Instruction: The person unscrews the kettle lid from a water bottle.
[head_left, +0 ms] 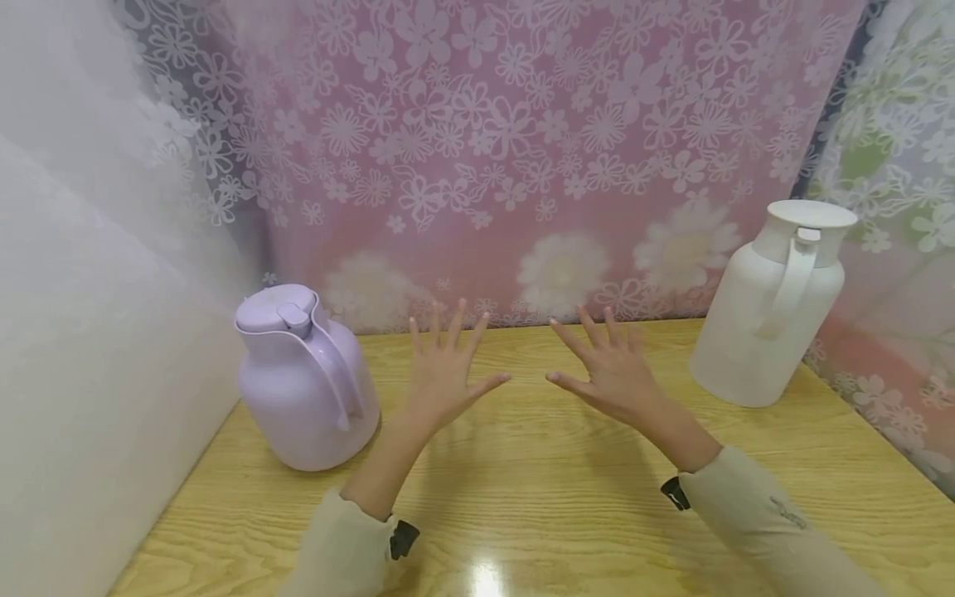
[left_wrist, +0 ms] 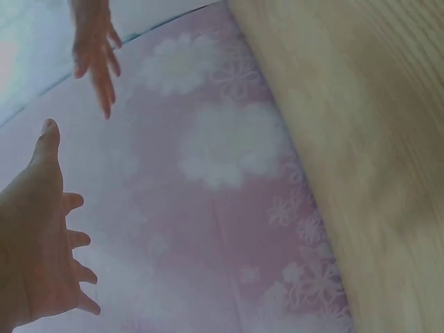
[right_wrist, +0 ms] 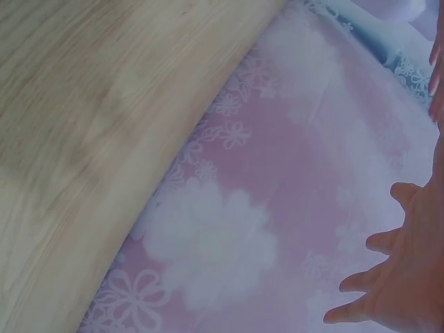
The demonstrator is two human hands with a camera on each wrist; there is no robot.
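Both hands hover over the middle of a wood-grain table, fingers spread and palms facing down and forward. My left hand holds nothing; to its left stands a lilac thermos jug with a lid and a handle turned toward the front right. My right hand is also bare, its thumb pointing at the left thumb across a gap. Beyond it on the right stands a white thermos jug, upright, its handle facing forward. In the left wrist view the left hand shows with fingers extended; the right wrist view shows the right hand likewise.
A pink curtain with white flowers hangs right behind the table's back edge. At the left a white wall runs along the table; at the right is another flowered cloth. Dark straps show at the sleeve cuffs.
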